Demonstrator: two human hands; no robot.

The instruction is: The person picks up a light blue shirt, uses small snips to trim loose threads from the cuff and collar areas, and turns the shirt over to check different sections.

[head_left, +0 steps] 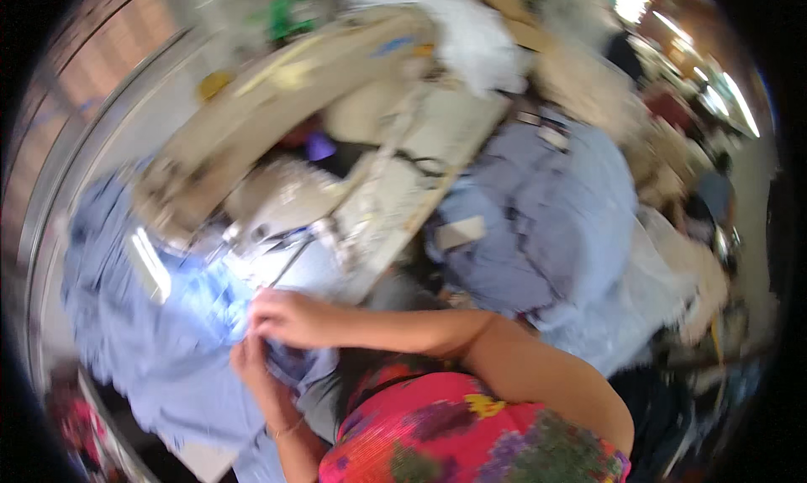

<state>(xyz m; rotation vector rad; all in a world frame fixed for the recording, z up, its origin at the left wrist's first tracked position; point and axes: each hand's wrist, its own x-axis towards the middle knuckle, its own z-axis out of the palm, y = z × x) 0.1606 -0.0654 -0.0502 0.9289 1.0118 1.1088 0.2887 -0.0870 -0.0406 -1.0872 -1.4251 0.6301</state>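
Note:
Light blue cloth (210, 302) lies under the bright lamp glow at the needle end of a sewing machine (252, 113). My right hand (296, 316) reaches across to the left, its fingers pinched on the edge of this cloth. Just below it, my left hand (255, 367) comes up from the lower edge, with its fingers also closed on the cloth. Both hands are close together, just nearer to me than the machine's needle area. Motion blur and the glare hide the exact fingertips and the seam between them.
More blue cloth (143, 374) drapes down on the left. To the right sits a heap of blue-grey garments (555, 222) with a pale card (461, 232) on it. Black-handled scissors (427, 165) lie on the machine table (395, 218). A white bundle (458, 33) is behind.

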